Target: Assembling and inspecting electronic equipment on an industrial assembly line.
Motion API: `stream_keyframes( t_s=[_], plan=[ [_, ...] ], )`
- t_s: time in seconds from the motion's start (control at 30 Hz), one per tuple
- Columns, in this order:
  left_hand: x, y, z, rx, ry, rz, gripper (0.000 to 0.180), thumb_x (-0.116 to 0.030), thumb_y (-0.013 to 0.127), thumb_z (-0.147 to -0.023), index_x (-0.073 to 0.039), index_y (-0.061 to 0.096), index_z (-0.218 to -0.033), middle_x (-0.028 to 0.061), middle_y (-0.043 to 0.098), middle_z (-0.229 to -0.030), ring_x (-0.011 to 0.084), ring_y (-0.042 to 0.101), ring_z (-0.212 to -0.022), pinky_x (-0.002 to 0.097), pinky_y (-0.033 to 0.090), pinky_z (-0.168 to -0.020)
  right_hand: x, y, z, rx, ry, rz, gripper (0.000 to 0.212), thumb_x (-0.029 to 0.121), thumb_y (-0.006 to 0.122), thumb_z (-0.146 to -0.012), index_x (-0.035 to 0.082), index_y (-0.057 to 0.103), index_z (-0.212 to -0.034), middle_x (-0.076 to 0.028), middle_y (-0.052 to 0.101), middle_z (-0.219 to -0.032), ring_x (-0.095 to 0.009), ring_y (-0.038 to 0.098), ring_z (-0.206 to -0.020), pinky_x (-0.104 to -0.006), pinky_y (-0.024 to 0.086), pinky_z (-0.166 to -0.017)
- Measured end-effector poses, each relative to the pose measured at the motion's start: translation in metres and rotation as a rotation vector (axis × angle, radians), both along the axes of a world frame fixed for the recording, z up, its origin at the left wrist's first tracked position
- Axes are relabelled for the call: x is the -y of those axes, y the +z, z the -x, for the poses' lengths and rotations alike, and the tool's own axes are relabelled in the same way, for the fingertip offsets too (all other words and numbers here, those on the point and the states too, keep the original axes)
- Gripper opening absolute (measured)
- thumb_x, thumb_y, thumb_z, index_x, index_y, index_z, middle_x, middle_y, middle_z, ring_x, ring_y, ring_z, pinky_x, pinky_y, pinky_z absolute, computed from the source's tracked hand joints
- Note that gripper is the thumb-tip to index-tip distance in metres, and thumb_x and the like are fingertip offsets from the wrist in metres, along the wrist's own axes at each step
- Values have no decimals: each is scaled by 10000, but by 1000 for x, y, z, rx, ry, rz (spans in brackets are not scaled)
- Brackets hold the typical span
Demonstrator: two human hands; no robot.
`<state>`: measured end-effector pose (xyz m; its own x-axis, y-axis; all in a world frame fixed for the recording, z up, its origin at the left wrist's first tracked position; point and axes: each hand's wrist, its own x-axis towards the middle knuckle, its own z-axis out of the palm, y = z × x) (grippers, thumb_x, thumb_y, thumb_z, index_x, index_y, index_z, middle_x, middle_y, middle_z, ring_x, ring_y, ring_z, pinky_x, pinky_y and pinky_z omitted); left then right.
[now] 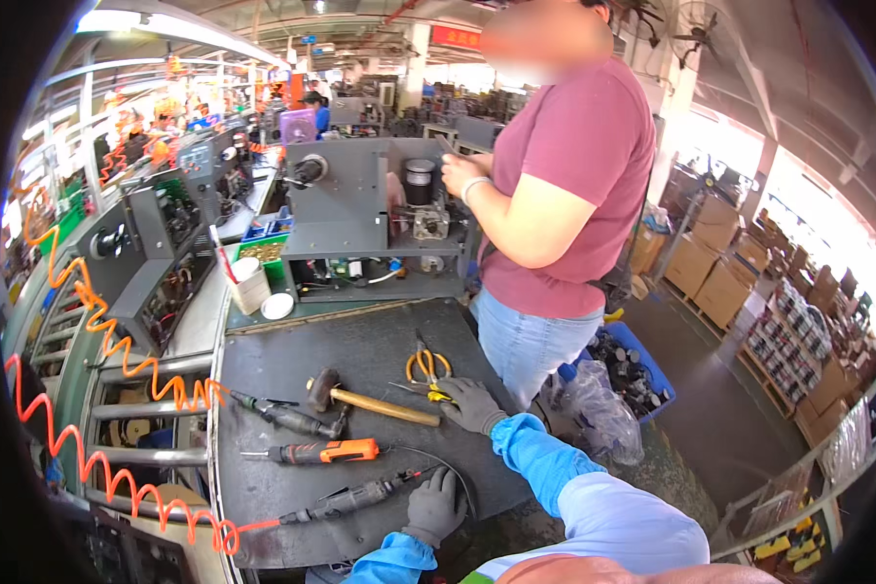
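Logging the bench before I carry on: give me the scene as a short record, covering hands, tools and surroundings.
Left hand: grey-gloved, palm down on the black mat, near the lower air tool
Right hand: grey-gloved, at the yellow-handled tool; grip unclear
Hammer: lying flat, head to the left
Other tools: upper air tool, orange-and-black driver, orange-handled tool
Person: standing beyond the mat, maroon shirt
Blue crate: right of the mat

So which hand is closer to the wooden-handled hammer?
Right. The right hand is beside the wooden-handled hammer at its grip end; the left hand is farther off, nearer the person.
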<state>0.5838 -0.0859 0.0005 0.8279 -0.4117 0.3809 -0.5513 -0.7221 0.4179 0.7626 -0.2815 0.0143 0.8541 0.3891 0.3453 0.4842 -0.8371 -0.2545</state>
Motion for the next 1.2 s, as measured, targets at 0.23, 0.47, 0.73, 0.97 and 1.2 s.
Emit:
stream_keyframes(
  t_s=[0.23,0.47,0.73,0.97,1.2],
  plan=[
    [21,3,-29,-217,-22,88,634,-355,668,-820,10,493,-1309,270,511,-1325,416,628,-998,477,534,-844,3,1,3,10,-102,72,556,408,601,-876,154,494,-1359,-98,482,-1396,-331,468,-1269,-518,366,-1020],
    [-22,16,15,-234,-80,354,481,-292,656,-855,-31,543,-1242,213,580,-1208,406,624,-975,477,514,-855,2,0,3,49,-132,47,558,429,638,-840,136,525,-1301,-108,521,-1318,-332,475,-1230,-507,369,-994],
    [-43,8,31,-175,10,431,290,-229,652,-851,-70,634,-1093,149,656,-870,354,648,-775,445,525,-684,2,-1,-2,46,-139,52,568,437,658,-815,129,537,-1277,-139,530,-1297,-345,490,-1193,-520,377,-972],
    [-43,12,34,-178,-21,427,239,-189,646,-855,-77,644,-1066,138,659,-873,353,649,-769,445,525,-670,3,-4,-3,-35,-96,11,631,460,676,-802,122,513,-1308,-160,532,-1307,-367,488,-1214,-538,374,-1007],
    [-45,12,36,-144,11,470,231,-179,640,-859,-65,642,-1060,146,653,-875,356,646,-773,443,524,-665,0,-4,-4,-32,-87,-8,623,427,686,-806,127,499,-1320,-157,530,-1306,-355,486,-1215,-522,378,-1009]
  ],
)
